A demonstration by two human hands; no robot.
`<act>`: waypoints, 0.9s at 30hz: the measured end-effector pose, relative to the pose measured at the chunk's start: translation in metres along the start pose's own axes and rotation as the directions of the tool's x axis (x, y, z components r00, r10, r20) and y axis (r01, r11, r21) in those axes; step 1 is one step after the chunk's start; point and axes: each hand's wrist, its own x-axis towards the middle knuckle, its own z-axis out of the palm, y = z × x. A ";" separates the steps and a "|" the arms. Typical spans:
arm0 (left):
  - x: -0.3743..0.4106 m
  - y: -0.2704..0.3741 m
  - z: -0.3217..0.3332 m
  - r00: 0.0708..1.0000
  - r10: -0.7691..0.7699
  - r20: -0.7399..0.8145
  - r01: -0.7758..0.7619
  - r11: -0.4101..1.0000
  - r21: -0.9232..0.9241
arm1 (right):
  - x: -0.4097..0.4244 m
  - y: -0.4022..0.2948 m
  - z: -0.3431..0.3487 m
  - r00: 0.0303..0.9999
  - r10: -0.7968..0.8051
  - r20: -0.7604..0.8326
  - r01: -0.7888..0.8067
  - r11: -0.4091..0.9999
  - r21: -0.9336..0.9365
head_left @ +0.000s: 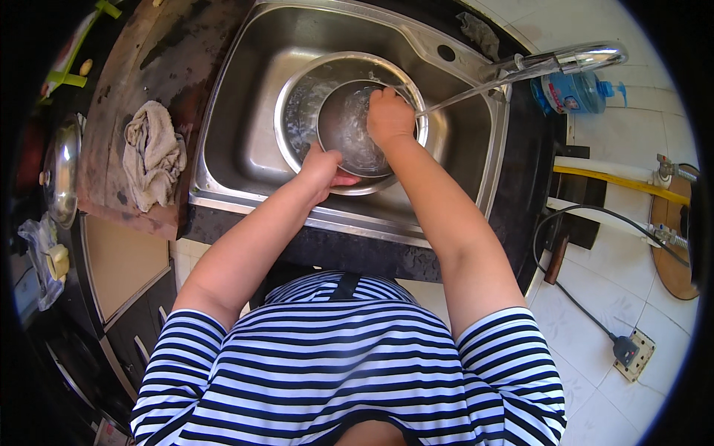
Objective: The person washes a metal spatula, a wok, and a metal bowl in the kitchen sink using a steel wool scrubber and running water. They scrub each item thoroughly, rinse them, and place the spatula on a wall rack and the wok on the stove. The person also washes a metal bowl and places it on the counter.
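Observation:
In the sink, a smaller round metal bowl (345, 125) sits inside a wide stainless steel basin (281, 120). My left hand (322, 170) grips the near-left edge of the smaller bowl, thumb on top and fingers underneath. My right hand (392, 116) reaches over the bowl's right side with its fingers curled against the inside. Whether anything is under those fingers is hidden. A stream of water (454, 100) runs from the chrome faucet (591, 57) and meets the basin's right side beside my right hand. The inner surfaces look wet.
The stainless steel sink (245, 161) surrounds the basin. A crumpled beige cloth (153, 156) lies on the wooden board (111, 161) to the left. A blue pump bottle (574, 92) stands behind the faucet. A black cable (580, 298) runs to a wall socket (636, 354).

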 end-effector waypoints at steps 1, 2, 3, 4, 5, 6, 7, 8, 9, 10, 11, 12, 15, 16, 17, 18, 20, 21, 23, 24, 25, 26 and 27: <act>0.001 0.000 0.000 1.000 0.017 -0.021 -0.017 1.000 -0.001 | -0.001 0.000 0.003 0.998 0.056 0.016 -0.057 0.997 0.049; -0.001 -0.001 0.001 1.000 -0.007 -0.029 0.007 1.000 0.014 | -0.004 0.000 0.007 0.993 0.111 0.034 -0.114 0.989 0.097; -0.002 -0.002 0.002 1.000 0.002 -0.016 -0.001 0.999 0.036 | -0.009 -0.003 0.006 0.985 0.163 0.056 -0.170 0.975 0.146; -0.003 -0.001 0.002 1.000 0.011 -0.002 -0.010 0.998 0.058 | -0.012 -0.007 -0.003 0.983 0.172 0.069 -0.184 0.951 0.250; -0.004 -0.002 0.002 1.000 0.019 0.011 -0.020 0.997 0.081 | -0.015 -0.013 0.002 0.998 0.057 -0.007 -0.050 0.920 0.389; -0.003 -0.004 0.002 1.000 0.022 0.005 -0.022 0.997 0.078 | -0.018 -0.018 0.006 0.994 -0.041 -0.101 0.087 0.857 0.508; -0.002 -0.003 0.001 0.999 0.036 0.010 -0.037 0.998 0.053 | -0.020 -0.022 0.009 0.971 -0.124 -0.207 0.226 0.764 0.604; -0.002 -0.001 -0.001 0.999 0.051 0.015 -0.052 0.998 0.027 | -0.025 -0.024 0.011 0.964 -0.235 -0.125 0.257 0.703 0.664; -0.003 -0.001 -0.003 0.998 0.063 0.016 -0.063 0.998 -0.003 | -0.032 -0.027 0.008 0.935 -0.352 -0.046 0.275 0.634 0.723; -0.004 -0.002 -0.004 0.999 0.037 0.017 -0.037 0.999 -0.013 | -0.039 -0.024 0.010 0.910 -0.409 -0.065 0.328 0.615 0.717; -0.005 -0.002 -0.004 1.000 0.011 0.020 -0.010 1.000 -0.023 | -0.044 -0.017 0.006 0.890 -0.455 0.039 0.317 0.677 0.664; -0.006 0.000 -0.004 1.000 -0.012 0.019 0.012 0.999 -0.035 | -0.047 -0.011 -0.013 0.859 -0.492 0.143 0.318 0.731 0.604; -0.006 0.001 0.001 1.000 -0.008 0.006 0.008 0.995 -0.096 | -0.043 -0.006 -0.043 0.828 -0.471 0.304 0.354 0.860 0.367; -0.003 -0.001 -0.001 1.000 0.009 0.027 -0.006 0.994 -0.106 | -0.039 -0.009 -0.047 0.830 -0.454 0.324 0.370 0.883 0.290; 0.000 -0.002 -0.003 0.999 0.026 0.046 -0.020 0.993 -0.117 | -0.035 -0.012 -0.051 0.832 -0.437 0.342 0.385 0.898 0.212; 0.000 -0.001 -0.007 0.998 0.016 0.053 -0.008 0.991 -0.132 | -0.033 -0.015 -0.053 0.838 -0.459 0.294 0.431 0.888 0.158; 0.000 0.001 -0.008 0.998 0.059 -0.023 -0.061 0.995 -0.080 | -0.029 -0.011 -0.041 0.884 -0.334 0.327 0.360 0.933 -0.020; -0.001 0.002 -0.010 0.994 0.084 -0.066 -0.088 0.995 -0.057 | -0.026 -0.010 -0.037 0.901 -0.276 0.334 0.327 0.939 -0.109; -0.001 0.000 -0.008 0.998 0.045 -0.053 -0.047 0.998 -0.041 | -0.020 -0.005 -0.031 0.967 -0.147 0.209 0.185 0.967 -0.173; -0.003 0.001 -0.004 0.999 0.045 -0.021 -0.046 0.998 -0.053 | -0.018 -0.003 -0.025 0.989 -0.088 0.123 0.113 0.970 -0.213; -0.005 0.002 -0.002 0.999 0.045 0.011 -0.044 0.997 -0.064 | -0.013 -0.003 -0.020 0.999 -0.031 0.033 0.038 0.968 -0.246; -0.006 0.000 -0.003 0.999 0.038 0.025 -0.037 0.998 -0.051 | -0.006 -0.004 -0.015 1.000 -0.015 0.025 0.018 0.990 -0.137; -0.005 -0.001 -0.003 0.998 0.033 0.044 -0.032 0.999 -0.034 | -0.004 -0.007 -0.011 0.996 -0.063 -0.064 0.066 0.997 0.048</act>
